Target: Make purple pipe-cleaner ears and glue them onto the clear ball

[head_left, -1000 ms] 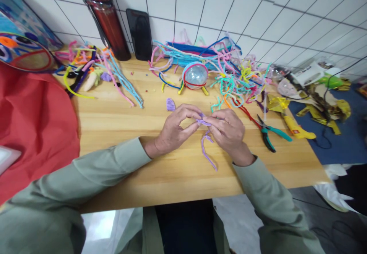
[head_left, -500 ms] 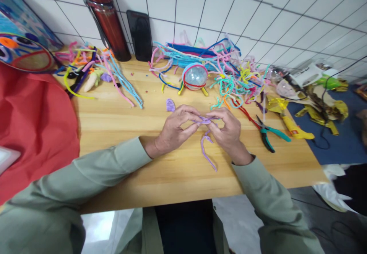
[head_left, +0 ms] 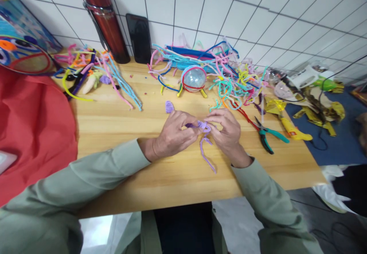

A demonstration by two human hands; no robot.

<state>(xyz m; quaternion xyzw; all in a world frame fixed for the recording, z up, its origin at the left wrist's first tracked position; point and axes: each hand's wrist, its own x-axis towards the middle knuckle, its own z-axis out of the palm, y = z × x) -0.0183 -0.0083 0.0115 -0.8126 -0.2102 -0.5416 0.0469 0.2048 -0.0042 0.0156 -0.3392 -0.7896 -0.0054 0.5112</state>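
A purple pipe cleaner (head_left: pixel 204 147) is pinched between both my hands above the wooden table (head_left: pixel 120 124). My left hand (head_left: pixel 174 133) grips its coiled upper end with closed fingers. My right hand (head_left: pixel 226 131) pinches the same coil from the right. The free tail of the pipe cleaner hangs down and curls toward me on the table. A small purple coiled piece (head_left: pixel 169 106) lies just beyond my left hand.
A heap of coloured pipe cleaners (head_left: pixel 226 74) and a clear ball (head_left: pixel 194 79) lie at the back. More pipe cleaners (head_left: pixel 94 74) lie back left by a red flask (head_left: pixel 104 21) and a black phone (head_left: pixel 139 36). Teal-handled pliers (head_left: pixel 266 135) lie right. Red cloth (head_left: pixel 31 128) covers the left.
My hands have drawn slightly closer together and lower, twisting the purple coil. The camera view has shifted a little.
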